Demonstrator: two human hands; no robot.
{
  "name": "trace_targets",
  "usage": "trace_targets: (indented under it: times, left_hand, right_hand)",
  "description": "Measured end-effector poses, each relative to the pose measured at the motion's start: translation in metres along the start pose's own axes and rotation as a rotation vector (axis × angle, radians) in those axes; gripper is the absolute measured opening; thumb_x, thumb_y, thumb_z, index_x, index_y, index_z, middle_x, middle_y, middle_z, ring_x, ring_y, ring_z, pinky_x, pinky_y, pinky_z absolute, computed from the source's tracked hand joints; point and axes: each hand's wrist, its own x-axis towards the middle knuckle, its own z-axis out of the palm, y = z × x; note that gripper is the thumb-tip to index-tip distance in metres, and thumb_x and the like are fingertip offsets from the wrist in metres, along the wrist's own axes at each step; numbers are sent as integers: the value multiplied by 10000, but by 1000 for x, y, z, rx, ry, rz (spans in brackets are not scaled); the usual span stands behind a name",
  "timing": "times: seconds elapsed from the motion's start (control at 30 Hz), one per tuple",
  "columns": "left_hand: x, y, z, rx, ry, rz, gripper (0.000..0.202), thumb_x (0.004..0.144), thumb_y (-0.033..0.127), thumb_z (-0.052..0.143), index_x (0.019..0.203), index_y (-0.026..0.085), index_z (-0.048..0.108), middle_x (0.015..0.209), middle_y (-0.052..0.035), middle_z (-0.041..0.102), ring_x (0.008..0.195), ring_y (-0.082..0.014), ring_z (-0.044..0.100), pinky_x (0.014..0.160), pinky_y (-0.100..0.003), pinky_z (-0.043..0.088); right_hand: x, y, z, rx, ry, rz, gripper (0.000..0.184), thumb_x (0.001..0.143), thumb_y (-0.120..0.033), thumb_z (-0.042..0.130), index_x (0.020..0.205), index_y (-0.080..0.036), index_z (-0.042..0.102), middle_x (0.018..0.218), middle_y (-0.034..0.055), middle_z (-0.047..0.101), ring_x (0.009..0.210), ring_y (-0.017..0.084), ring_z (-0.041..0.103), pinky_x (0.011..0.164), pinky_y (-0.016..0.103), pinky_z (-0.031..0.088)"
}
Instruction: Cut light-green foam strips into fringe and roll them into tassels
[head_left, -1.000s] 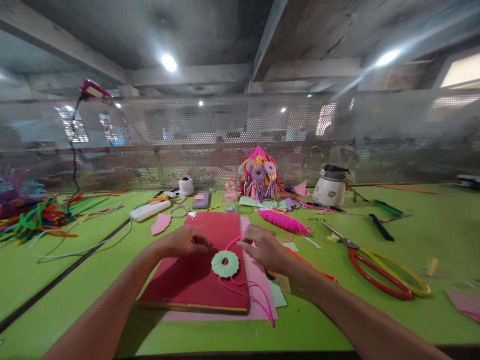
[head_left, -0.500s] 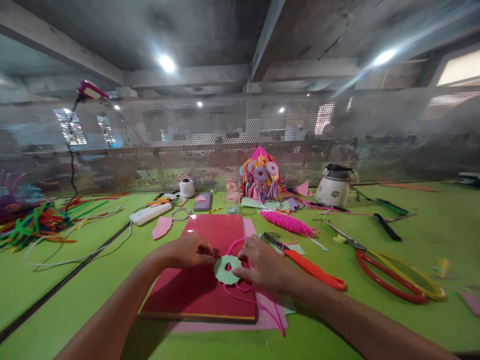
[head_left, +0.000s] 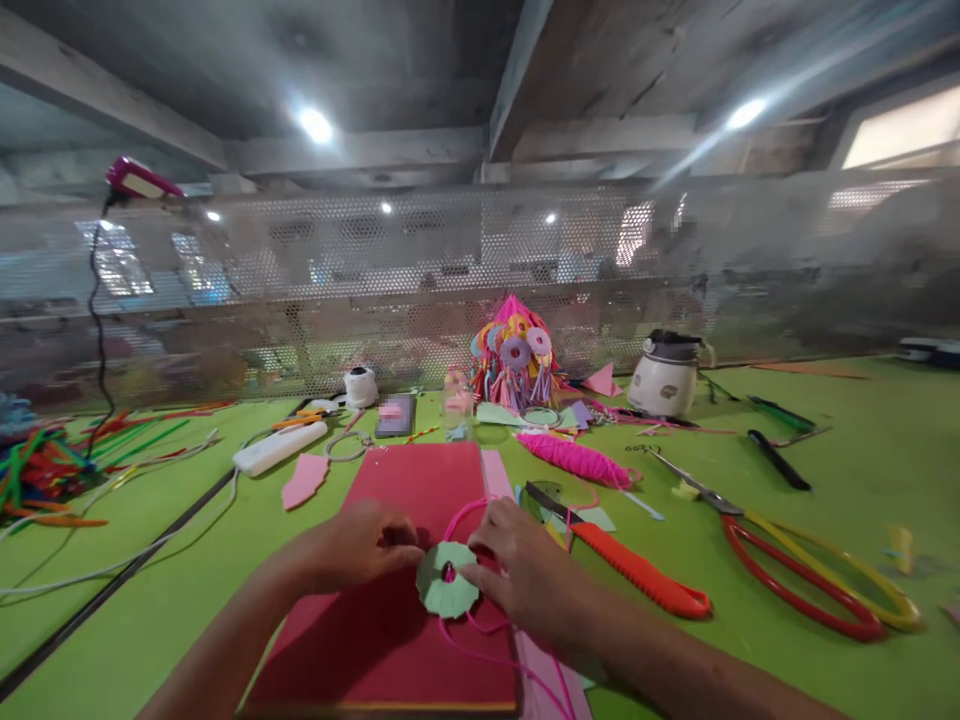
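A pale green pleated paper disc [head_left: 448, 582] with a centre hole sits over a stack of red paper [head_left: 405, 570]. My left hand [head_left: 360, 545] pinches its left edge with fingers closed. My right hand [head_left: 517, 570] grips its right side, thumb near the hole. A pink cord [head_left: 480, 640] passes through the hole and loops over the red sheets.
An orange-handled cutter [head_left: 630, 570] lies right of my hands, large red and yellow scissors [head_left: 795, 570] further right. A pink yarn skein [head_left: 574, 460], a heap of finished tasselled ornaments [head_left: 514, 360], a white pot [head_left: 664, 375], a power strip [head_left: 277, 448] and pipe cleaners [head_left: 37, 470] lie about the green table.
Both hands have closed onto the green disc and drawn it nearer to me; one second ago it lay flat between them. The view shifted slightly left.
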Motion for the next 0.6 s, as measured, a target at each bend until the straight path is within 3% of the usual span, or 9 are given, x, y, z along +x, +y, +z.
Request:
trace_targets:
  times: [0.33,0.47,0.6]
  left_hand:
    - [3,5,10,-8,55,-160,200,786,368,497,768,193,592,782,-8,620,691,-142,534,599,-234,362]
    - [4,6,11,-11,61,-142,211,807,350,461,773,202,606,799,-22,625,707,-150,536,620,-241,364]
    - [2,12,8,5,47,-41,273,836,326,402,795,209,644,822,-42,628,728,-157,543,664,-252,365]
  right_hand:
    - [1,-3,-10,-40,-101,-11,272,830,-396,542,854,-156,668,874,86,625,908,240,503,890,396,379]
    - [2,-2,-6,-70,-118,-7,263,818,-394,554,849,-159,669,876,95,622,896,251,503,851,399,406]
    - [0,-6,-11,-44,-84,2,251,837,-339,548,941,-140,660,908,104,598,923,249,489,891,406,375]
